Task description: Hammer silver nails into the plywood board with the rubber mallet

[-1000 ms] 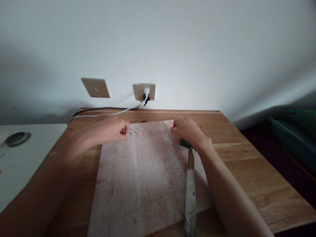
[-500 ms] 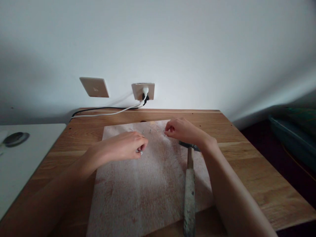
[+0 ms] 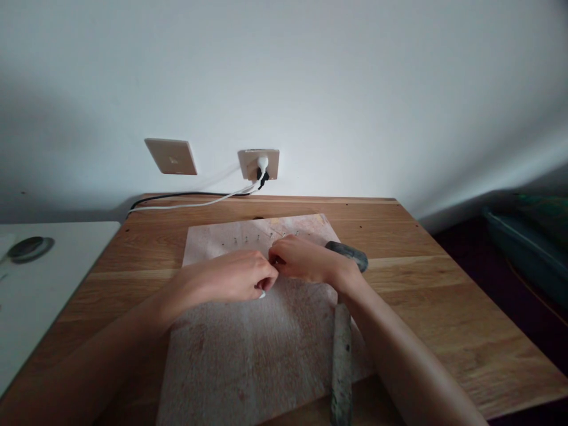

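Observation:
My left hand (image 3: pixel 239 275) is closed over the board, with a small whitish bit of something showing beneath its curled fingers. Right beside it, my right hand (image 3: pixel 302 258) has its fingers bent together at the left hand's fingertips; whatever they pinch is hidden. Beyond both hands, several small nails (image 3: pixel 247 239) stand in a row near the far edge of the pale wooden board (image 3: pixel 222 361). A hammer (image 3: pixel 341 361) lies on the board's right side, its dark head partly behind my right wrist.
The board rests on a wooden table (image 3: pixel 444 307) against a white wall. A wall socket (image 3: pixel 248 163) holds plugs, and a white cable (image 3: pixel 186 206) and a black one run left along the table's back. A white surface (image 3: pixel 53 307) adjoins at left.
My right hand has moved left and nearer, from the row of nails to my left hand. My left hand has shifted slightly right and nearer. More of the nails and the hammer head show.

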A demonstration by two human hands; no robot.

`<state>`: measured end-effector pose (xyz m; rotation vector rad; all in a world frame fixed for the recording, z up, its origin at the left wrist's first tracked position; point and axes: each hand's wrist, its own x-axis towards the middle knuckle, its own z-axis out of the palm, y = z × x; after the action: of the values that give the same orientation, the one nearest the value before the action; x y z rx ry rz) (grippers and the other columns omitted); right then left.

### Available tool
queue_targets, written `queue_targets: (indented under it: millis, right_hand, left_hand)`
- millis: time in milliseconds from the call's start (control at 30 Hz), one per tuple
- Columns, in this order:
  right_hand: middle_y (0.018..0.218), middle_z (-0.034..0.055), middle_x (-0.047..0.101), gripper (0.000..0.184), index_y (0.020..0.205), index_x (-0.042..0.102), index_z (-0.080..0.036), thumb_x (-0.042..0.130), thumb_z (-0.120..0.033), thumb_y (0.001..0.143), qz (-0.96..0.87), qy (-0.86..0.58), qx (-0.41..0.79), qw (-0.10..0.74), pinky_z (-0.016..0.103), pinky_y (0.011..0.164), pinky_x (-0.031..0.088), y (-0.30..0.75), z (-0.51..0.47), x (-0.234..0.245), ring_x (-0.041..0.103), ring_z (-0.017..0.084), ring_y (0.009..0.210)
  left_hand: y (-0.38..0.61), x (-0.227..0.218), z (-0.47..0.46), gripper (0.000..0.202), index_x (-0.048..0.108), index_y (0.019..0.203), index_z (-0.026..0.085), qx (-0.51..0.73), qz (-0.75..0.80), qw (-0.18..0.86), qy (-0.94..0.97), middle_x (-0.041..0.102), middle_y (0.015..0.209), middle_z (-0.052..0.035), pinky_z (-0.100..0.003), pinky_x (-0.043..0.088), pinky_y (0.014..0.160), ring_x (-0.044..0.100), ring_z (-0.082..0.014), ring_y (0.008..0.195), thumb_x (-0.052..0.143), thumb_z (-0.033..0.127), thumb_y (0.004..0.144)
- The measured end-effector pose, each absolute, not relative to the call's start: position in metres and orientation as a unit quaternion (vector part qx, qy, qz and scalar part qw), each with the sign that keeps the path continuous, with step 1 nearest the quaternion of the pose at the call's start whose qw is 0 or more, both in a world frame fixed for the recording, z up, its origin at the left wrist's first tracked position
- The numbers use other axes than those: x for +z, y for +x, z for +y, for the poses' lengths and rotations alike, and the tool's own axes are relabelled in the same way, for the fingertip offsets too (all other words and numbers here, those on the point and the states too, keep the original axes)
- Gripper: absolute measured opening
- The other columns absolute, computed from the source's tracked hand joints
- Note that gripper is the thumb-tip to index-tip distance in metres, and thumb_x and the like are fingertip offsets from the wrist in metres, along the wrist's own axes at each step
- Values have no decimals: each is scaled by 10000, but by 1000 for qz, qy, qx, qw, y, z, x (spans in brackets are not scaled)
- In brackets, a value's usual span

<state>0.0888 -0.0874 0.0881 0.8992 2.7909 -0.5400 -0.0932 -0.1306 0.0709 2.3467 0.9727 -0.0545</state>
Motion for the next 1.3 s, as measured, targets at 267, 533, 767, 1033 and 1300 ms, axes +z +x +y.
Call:
queue_targets:
  millis: [267, 533, 767, 1033, 1300]
  right_hand:
    - [953, 106, 853, 254, 921, 850, -164, 624, -51, 898, 934, 300, -180, 77, 245, 750, 455, 89, -87, 86, 772, 216, 917]
    - [972, 102, 843, 208, 943, 845, -164, 649, -96, 929, 931, 316, -172, 62, 262, 743, 440, 93, -82, 85, 751, 219, 897]
    - [948, 53, 837, 146, 934, 841, -190, 700, -184, 970, 925, 349, -149, 20, 255, 765, 452, 105, -69, 82, 739, 185, 878]
    - [995, 138, 830, 210, 989, 840, -116, 636, -163, 1002, 879, 474, -52, -26, 314, 794, 489, 129, -53, 86, 758, 261, 937]
    - [1090, 155, 829, 248, 1069, 826, -130, 587, -190, 1044, 852, 523, -15, -5, 323, 846, 529, 121, -53, 81, 769, 280, 1027]
  left_hand:
    - [-90, 62, -135, 163, 679, 766, 212, -10, 348, 307, 886, 684, 761, 13, -296, 375, 646, 611, -159, 720, 673, 53, 801]
    - [-122, 77, -116, 154, 716, 839, 225, 38, 412, 250, 875, 727, 815, 13, -293, 412, 703, 650, -162, 736, 650, 86, 827]
    - [-156, 84, -98, 175, 731, 874, 216, 31, 498, 151, 853, 760, 896, -20, -297, 414, 734, 673, -191, 789, 619, 90, 825]
    - [-165, 75, -93, 189, 744, 903, 203, 21, 511, 122, 851, 750, 946, -46, -301, 416, 734, 675, -198, 822, 598, 95, 852]
    - [-161, 72, -92, 142, 745, 930, 192, 7, 506, 89, 858, 709, 971, -57, -302, 429, 747, 664, -199, 843, 615, 137, 917]
